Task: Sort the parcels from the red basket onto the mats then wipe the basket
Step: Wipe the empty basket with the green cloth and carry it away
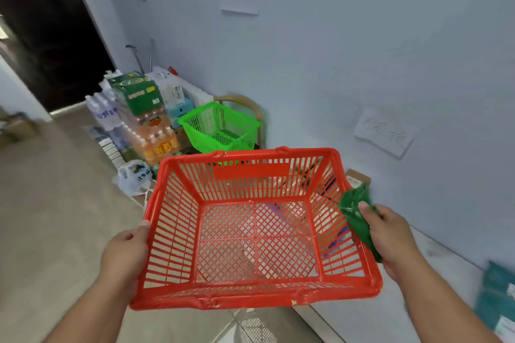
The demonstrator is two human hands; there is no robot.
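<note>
The red basket (pixel 278 157) is lifted off the floor in front of me, with nothing inside it. My left hand (pixel 125 253) grips its left rim, thumb over the edge. My right hand (pixel 390 234) holds a crumpled green cloth (pixel 358 220) against the outside of the basket's right rim. Through the mesh I see parcels and a cardboard box (pixel 358 177) on the floor by the wall.
A green basket (pixel 220 125) sits on a wooden chair behind the red one. Boxes, bottled drinks (pixel 150 133) and plastic bags are stacked at the left along the wall. A white mat (pixel 434 287) lies at the lower right, with a teal parcel (pixel 496 295) on it.
</note>
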